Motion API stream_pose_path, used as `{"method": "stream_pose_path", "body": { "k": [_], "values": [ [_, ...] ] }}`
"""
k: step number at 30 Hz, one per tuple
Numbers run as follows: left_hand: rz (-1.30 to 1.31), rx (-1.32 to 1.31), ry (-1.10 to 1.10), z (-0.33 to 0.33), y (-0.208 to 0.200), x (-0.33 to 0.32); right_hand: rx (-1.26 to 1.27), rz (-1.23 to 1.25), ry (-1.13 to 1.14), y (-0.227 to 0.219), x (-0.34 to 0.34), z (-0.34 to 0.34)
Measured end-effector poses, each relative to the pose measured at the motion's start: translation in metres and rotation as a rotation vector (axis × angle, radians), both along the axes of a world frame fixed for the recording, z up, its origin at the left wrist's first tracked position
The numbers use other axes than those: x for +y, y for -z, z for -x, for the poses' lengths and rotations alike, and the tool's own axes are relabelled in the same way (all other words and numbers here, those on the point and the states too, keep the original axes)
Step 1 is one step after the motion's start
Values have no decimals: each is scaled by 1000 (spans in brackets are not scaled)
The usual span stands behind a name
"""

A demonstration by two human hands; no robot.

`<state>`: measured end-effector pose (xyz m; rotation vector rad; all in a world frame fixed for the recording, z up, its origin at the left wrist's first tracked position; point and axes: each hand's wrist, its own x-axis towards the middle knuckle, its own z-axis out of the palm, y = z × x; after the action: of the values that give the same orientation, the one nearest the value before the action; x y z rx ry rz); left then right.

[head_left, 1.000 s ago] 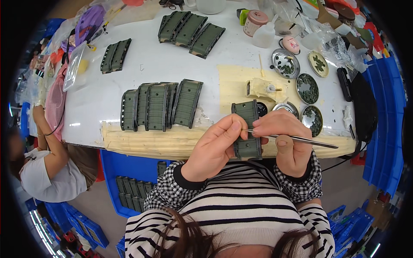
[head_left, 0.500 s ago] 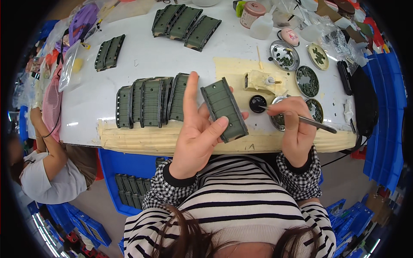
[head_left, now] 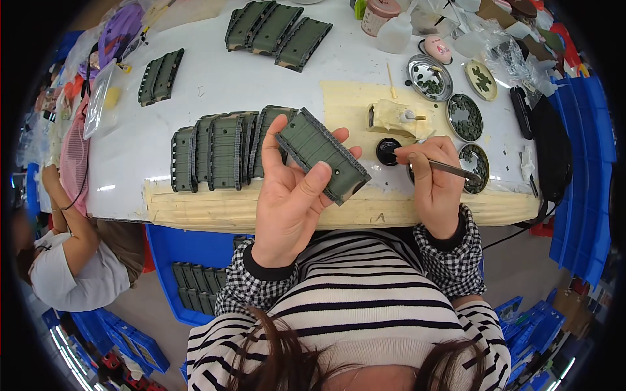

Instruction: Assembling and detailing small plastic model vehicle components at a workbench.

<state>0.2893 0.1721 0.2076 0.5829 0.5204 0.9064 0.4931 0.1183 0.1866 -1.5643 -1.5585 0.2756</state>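
Note:
In my left hand (head_left: 279,212) I hold a dark green ridged panel (head_left: 319,155) with grey toothed long edges and a camouflage-patterned end. My thumb presses on its face, and the fingers support it from behind. My right hand (head_left: 435,189) pinches metal tweezers (head_left: 454,171). Their tip is at a small round pot of black paste or liquid (head_left: 388,150); whether the tip carries anything is too small to tell. Just left of my left hand stands a row of similar green panels (head_left: 222,150) on the table.
Several dishes of small dark green pieces, including a round dish (head_left: 465,117), stand at the right. Behind the pot sits a tape-wrapped block (head_left: 399,119). More panels (head_left: 277,32) lie at the back. A blue bin (head_left: 171,287) holds panels below the table. Another person (head_left: 78,260) sits at the left.
My left hand has tilted the panel, its upper end swinging left. The right hand has moved slightly left, and the tweezers' tip stays at the black pot.

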Motion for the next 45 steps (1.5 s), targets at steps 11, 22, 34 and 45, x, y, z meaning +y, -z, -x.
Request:
{"method": "stream_pose_path", "body": {
  "k": [11,22,34,45],
  "values": [
    [55,-26,-36,-9,-2,-3,83,-158,-173,-44,-21,11],
    [114,-104,-40,-13,-3,-6,296,-65,-327,-37,-21,28],
    [99,-89,-67,-14,-3,-9,234,-71,-323,-38,-22,30],
    [94,-129,-58,-14,-3,-12,120,-89,-401,-45,-25,28]
  ]
}}
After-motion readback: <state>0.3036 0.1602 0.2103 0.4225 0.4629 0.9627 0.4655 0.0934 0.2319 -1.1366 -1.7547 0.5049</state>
